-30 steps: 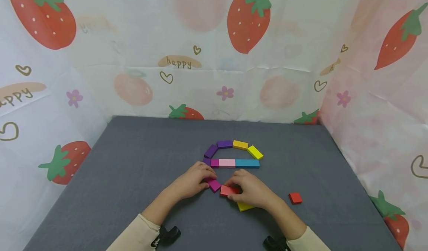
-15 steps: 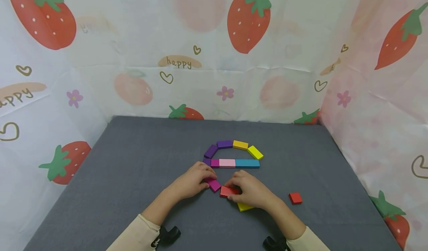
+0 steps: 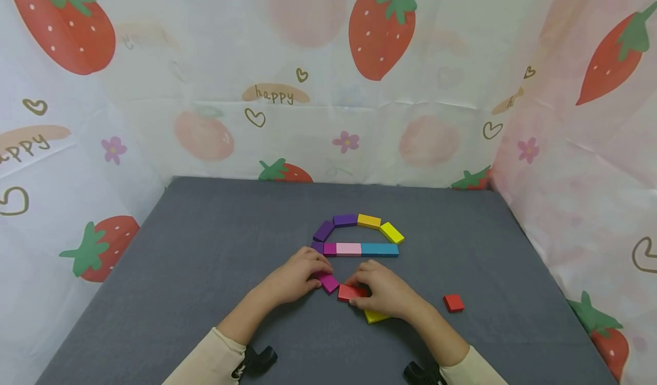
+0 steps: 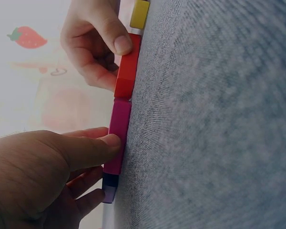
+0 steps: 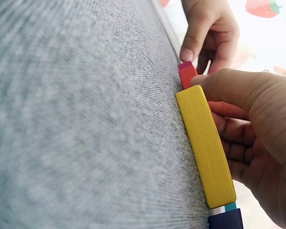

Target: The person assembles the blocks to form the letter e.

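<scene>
My left hand pinches a magenta block between thumb and fingers on the table. Thumb and fingers of my right hand grip a red block. In the left wrist view the red block's end meets the end of the magenta block, and a dark purple block shows beyond the magenta one. A yellow block lies partly hidden under my right hand in the head view. The right wrist view shows that yellow block close beside the right thumb.
Behind the hands a straight row of magenta, pink and blue blocks lies under an arch of purple and yellow blocks. A single red block lies to the right on the grey tabletop. Strawberry-print cloth surrounds the table.
</scene>
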`<act>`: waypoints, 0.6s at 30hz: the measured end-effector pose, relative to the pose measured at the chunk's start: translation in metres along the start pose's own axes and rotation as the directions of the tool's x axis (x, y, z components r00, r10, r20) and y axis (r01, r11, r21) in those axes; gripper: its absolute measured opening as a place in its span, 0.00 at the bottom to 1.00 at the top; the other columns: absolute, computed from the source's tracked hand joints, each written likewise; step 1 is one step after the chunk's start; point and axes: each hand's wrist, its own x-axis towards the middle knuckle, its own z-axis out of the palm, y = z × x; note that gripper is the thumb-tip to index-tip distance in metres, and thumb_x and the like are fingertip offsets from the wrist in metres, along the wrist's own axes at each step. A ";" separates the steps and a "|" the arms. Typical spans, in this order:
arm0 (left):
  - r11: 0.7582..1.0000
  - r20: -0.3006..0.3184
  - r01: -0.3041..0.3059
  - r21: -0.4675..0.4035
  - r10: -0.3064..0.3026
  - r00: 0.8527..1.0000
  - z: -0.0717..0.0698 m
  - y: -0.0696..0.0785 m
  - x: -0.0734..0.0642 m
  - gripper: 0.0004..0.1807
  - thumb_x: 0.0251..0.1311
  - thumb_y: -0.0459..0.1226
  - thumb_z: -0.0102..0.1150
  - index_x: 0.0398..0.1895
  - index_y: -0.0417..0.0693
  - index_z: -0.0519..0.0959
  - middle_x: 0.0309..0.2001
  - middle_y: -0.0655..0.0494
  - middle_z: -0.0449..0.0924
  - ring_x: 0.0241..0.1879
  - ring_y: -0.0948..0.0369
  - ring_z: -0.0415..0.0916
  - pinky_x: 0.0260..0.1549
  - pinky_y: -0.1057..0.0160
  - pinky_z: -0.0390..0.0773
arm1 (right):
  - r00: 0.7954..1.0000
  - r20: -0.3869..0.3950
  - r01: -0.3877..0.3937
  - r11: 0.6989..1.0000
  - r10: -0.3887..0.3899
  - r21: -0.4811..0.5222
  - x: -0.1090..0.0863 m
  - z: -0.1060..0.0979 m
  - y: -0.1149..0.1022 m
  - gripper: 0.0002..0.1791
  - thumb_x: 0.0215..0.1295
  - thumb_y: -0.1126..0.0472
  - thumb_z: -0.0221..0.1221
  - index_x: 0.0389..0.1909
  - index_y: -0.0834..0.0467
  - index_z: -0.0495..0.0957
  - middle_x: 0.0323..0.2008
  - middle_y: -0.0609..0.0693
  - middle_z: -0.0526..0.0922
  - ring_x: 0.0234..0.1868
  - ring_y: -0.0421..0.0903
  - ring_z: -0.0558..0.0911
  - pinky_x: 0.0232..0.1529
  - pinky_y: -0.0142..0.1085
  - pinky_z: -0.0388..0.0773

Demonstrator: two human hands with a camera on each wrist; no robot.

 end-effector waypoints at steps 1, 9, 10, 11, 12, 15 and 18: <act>1.000 -0.001 0.000 0.000 0.000 1.000 0.000 0.000 0.000 0.14 0.66 0.35 0.66 0.54 0.51 0.86 0.55 0.58 0.81 0.61 0.56 0.68 0.64 0.51 0.71 | 1.000 0.000 0.000 1.000 0.000 -0.001 0.000 0.000 0.000 0.17 0.63 0.46 0.70 0.51 0.46 0.86 0.41 0.37 0.78 0.44 0.37 0.72 0.47 0.36 0.75; 1.000 0.003 0.000 0.004 0.000 1.000 -0.002 0.001 0.000 0.14 0.66 0.35 0.66 0.54 0.51 0.86 0.55 0.57 0.81 0.61 0.56 0.68 0.64 0.51 0.71 | 1.000 -0.007 0.002 1.000 -0.002 -0.001 0.000 0.000 -0.001 0.17 0.63 0.46 0.70 0.50 0.46 0.87 0.41 0.37 0.79 0.44 0.37 0.72 0.46 0.35 0.74; 1.000 0.004 0.001 0.006 -0.001 1.000 -0.002 0.001 0.000 0.14 0.66 0.35 0.66 0.54 0.51 0.86 0.55 0.57 0.81 0.61 0.56 0.68 0.64 0.51 0.71 | 1.000 -0.008 0.002 1.000 -0.002 -0.002 0.000 0.000 -0.001 0.17 0.63 0.46 0.70 0.50 0.46 0.87 0.41 0.37 0.79 0.44 0.37 0.72 0.46 0.35 0.74; 1.000 0.003 0.000 0.005 0.000 1.000 -0.002 0.001 0.000 0.14 0.66 0.34 0.66 0.53 0.51 0.86 0.55 0.57 0.81 0.61 0.55 0.68 0.64 0.51 0.72 | 1.000 -0.008 0.003 1.000 -0.003 -0.003 0.000 0.000 -0.001 0.17 0.63 0.46 0.70 0.50 0.46 0.87 0.41 0.37 0.79 0.44 0.37 0.72 0.46 0.35 0.74; 1.000 0.004 0.001 0.006 -0.001 1.000 -0.002 0.001 0.000 0.14 0.66 0.34 0.67 0.53 0.51 0.86 0.55 0.57 0.81 0.61 0.55 0.69 0.64 0.50 0.72 | 1.000 -0.009 0.003 1.000 -0.003 -0.004 0.000 0.000 -0.001 0.17 0.63 0.46 0.70 0.50 0.46 0.87 0.41 0.37 0.79 0.44 0.37 0.72 0.46 0.35 0.74; 1.000 -0.003 -0.004 -0.002 0.004 1.000 -0.002 0.002 0.000 0.14 0.66 0.34 0.67 0.53 0.50 0.86 0.55 0.56 0.82 0.61 0.54 0.69 0.63 0.49 0.72 | 1.000 -0.010 0.004 1.000 -0.004 -0.007 0.000 -0.001 -0.001 0.17 0.63 0.45 0.70 0.50 0.46 0.87 0.41 0.37 0.80 0.44 0.37 0.72 0.46 0.35 0.75; 1.000 -0.003 -0.002 -0.005 0.002 1.000 -0.002 0.002 0.000 0.13 0.66 0.34 0.67 0.53 0.50 0.86 0.55 0.56 0.82 0.61 0.54 0.69 0.64 0.49 0.71 | 1.000 -0.009 0.004 1.000 -0.004 -0.008 0.000 0.000 -0.001 0.17 0.63 0.45 0.70 0.50 0.46 0.87 0.42 0.37 0.80 0.45 0.37 0.72 0.47 0.36 0.75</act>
